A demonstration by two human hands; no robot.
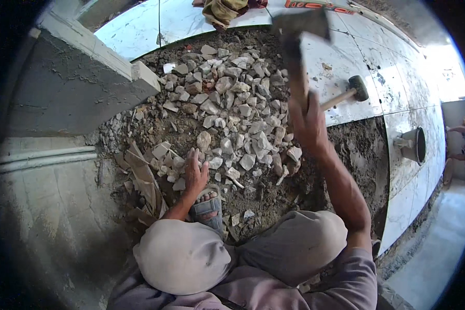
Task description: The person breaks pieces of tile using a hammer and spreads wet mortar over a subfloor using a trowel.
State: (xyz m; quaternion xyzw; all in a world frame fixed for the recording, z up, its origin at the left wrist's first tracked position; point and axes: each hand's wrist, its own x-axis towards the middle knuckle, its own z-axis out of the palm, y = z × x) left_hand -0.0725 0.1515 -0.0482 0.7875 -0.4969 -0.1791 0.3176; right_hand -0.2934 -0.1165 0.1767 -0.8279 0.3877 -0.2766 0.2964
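Observation:
My right hand (309,123) is closed around the wooden handle of a sledgehammer (297,67). The hammer is raised over the right side of the stone pile, its dark, blurred head at the far end. Low by the near left of the broken stones (237,98) is my left hand (195,173), empty, fingers stretched and thumb apart. Just beyond its fingertips lies a rounded brownish stone (203,140). My sandalled foot (207,209) rests on the dirt close to that hand.
A rubber mallet (357,89) lies on white marbled tiles (336,62); a bucket (414,145) lies tipped farther right. Cloth (222,11) and a red level (320,6) are at the far side. Left stand a grey plastered block (72,82) and pipes (44,159); torn cardboard (145,178) lies nearby.

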